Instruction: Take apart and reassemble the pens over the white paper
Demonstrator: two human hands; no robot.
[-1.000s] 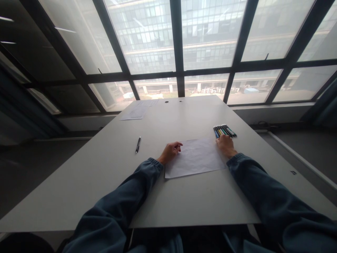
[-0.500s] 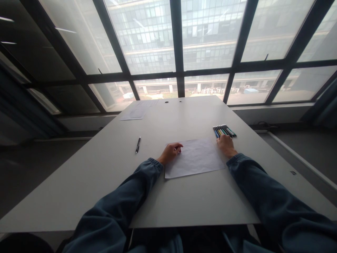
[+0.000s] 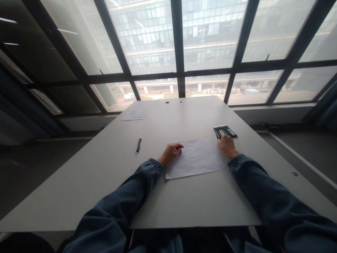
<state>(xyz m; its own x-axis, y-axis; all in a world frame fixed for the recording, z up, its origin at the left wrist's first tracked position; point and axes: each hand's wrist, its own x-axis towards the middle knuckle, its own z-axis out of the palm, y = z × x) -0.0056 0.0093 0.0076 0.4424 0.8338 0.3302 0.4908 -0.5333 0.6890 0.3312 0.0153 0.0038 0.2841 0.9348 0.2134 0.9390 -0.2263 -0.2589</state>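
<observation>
A blank-looking white sheet of paper (image 3: pixel 197 160) lies on the table in front of me. My left hand (image 3: pixel 171 153) rests on its left part, fingers loosely curled and apart, with nothing seen in them. Just past the sheet's upper right corner, my right hand (image 3: pixel 226 144) is closed at the near ends of a row of pens (image 3: pixel 224 130). These pens lie side by side, with blue, yellow, green and black parts. The right fingertips are hidden, so whether they grip a pen does not show. One dark pen (image 3: pixel 138 145) lies alone left of the sheet.
The white table (image 3: pixel 100 182) runs away from me towards large windows (image 3: pixel 205 35). More paper (image 3: pixel 134 113) lies at its far left. Two small dark spots (image 3: pixel 167 102) mark the far end, and a small dark mark (image 3: pixel 295 174) is near the right edge.
The view has shifted very slightly. Both hands, the sheet and the pens keep their places.
</observation>
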